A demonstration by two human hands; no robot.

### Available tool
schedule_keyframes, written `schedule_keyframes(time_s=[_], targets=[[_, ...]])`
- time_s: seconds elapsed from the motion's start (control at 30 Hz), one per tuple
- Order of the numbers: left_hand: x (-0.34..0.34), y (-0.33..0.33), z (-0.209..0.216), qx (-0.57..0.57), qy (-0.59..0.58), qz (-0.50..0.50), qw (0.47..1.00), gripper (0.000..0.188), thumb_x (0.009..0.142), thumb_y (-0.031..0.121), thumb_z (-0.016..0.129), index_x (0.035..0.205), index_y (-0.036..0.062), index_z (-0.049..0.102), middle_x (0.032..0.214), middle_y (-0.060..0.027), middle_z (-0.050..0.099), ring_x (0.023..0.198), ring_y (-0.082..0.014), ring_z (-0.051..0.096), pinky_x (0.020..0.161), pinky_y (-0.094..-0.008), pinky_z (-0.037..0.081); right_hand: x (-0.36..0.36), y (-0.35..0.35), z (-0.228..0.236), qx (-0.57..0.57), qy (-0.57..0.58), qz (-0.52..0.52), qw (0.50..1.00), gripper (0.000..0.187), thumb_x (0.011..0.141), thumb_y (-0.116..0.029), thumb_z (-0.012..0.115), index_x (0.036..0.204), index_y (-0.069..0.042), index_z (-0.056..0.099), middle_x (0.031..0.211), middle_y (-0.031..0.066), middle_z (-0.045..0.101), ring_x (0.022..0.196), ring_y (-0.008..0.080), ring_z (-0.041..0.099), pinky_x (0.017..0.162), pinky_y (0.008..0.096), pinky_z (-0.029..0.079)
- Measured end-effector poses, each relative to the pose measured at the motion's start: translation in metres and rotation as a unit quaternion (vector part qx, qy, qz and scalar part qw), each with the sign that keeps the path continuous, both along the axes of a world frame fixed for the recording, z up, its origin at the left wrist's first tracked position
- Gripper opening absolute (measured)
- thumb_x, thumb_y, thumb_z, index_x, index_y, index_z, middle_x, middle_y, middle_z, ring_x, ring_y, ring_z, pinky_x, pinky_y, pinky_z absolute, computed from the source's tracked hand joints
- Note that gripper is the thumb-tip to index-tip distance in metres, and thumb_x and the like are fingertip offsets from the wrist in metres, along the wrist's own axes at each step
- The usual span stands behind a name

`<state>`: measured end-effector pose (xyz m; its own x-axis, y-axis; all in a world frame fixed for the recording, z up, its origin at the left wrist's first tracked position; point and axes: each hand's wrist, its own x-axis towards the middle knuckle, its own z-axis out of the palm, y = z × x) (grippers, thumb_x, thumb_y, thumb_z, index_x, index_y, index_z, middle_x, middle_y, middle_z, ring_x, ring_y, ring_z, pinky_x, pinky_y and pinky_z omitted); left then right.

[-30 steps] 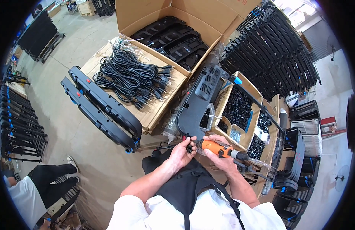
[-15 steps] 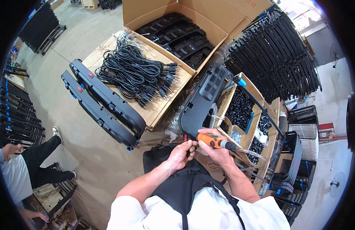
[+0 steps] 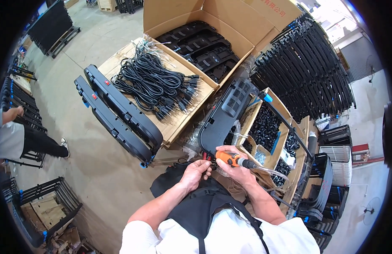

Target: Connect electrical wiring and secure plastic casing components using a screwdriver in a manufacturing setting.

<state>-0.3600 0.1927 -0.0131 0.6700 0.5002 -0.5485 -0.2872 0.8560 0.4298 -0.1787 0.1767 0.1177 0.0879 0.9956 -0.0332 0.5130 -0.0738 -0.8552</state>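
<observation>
Your right hand (image 3: 239, 171) grips an orange driver (image 3: 228, 158) — left hand (image 3: 193, 175) curled, contents unclear — black housing's (image 3: 216, 127) fastening seemingly unfinished.

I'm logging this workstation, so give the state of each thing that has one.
Orange power screwdriver: gripped in right hand
Left hand: curled, grip unclear
Cardboard box: open, holding black parts
Black power cords: heaped together
Red switches: on or off unclear

Interior brightly lit; glare at upper right, highlights blown out. Soft shadows on floor (image 3: 98, 186). Orange power screwdriver (image 3: 228, 159) reasonably sharp. Fisheye bends straight edges; black vignette, bluish fringe around rim.
</observation>
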Motion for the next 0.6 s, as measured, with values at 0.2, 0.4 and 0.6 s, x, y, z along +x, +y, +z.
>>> schedule_keyframes(time_s=[0.2,0.4,0.6], targets=[[0.004,-0.007,0.005,-0.066,0.006,0.08,0.995,0.02,0.108,0.026,0.064,0.112,0.0067,0.067,0.09,-0.0001,0.069,0.076,-0.0116,0.063,0.065,-0.0253,0.05,0.004,-0.004,0.002,-0.004,0.063,-0.015,0.998,0.046,0.088,-0.007,0.08,0.131,-0.002,0.064,0.122,0.0132,0.074,0.113,0.0189,0.071,0.1,0.0335,0.056],[0.022,-0.001,0.021,-0.109,0.012,0.116,0.987,0.023,0.109,0.032,0.062,0.101,0.0104,0.067,0.081,0.0029,0.063,0.069,-0.0107,0.057,0.058,-0.0255,0.044,0.032,-0.028,0.012,0.038,0.229,-0.032,0.972,0.052,0.09,-0.003,0.08,0.136,-0.002,0.057,0.13,0.0146,0.07,0.12,0.0218,0.067,0.105,0.0366,0.055],[0.055,0.008,0.022,-0.131,-0.064,0.149,0.978,0.025,0.11,0.034,0.059,0.107,0.0098,0.066,0.085,0.0021,0.061,0.074,-0.0122,0.056,0.063,-0.0252,0.045,0.051,-0.037,0.017,0.054,0.225,-0.002,0.973,0.052,0.089,0.0,0.076,0.136,-0.001,0.054,0.133,0.0167,0.067,0.125,0.0251,0.064,0.11,0.0414,0.051]])
